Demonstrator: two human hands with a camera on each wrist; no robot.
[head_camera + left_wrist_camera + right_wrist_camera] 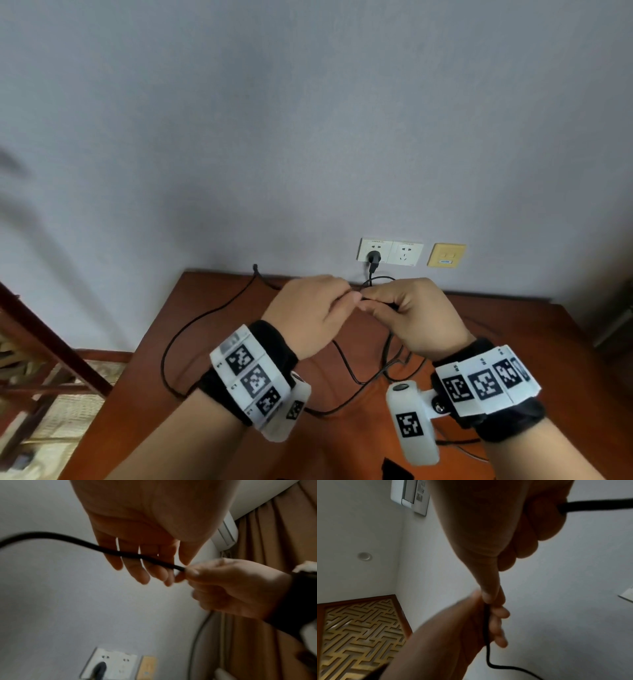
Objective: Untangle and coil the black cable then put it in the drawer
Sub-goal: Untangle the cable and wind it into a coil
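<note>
The black cable point(170, 346) lies in loose loops on the reddish-brown table point(239, 308), and part of it rises to my hands. Both hands meet above the table's back edge. My left hand point(346, 298) holds the cable, which crosses its lightly curled fingers point(135, 568) in the left wrist view. My right hand point(368, 303) pinches the cable point(72, 539) between thumb and forefinger right beside the left fingertips. In the right wrist view, my right hand point(491, 597) also has the cable point(599, 505) running out of its curled fingers. No drawer is in view.
A black plug point(373, 257) sits in the left of two white wall sockets point(406, 253), with a yellow wall plate point(446, 255) beside them. A dark wooden frame point(51, 349) stands left of the table. Brown curtains point(274, 547) hang at the right.
</note>
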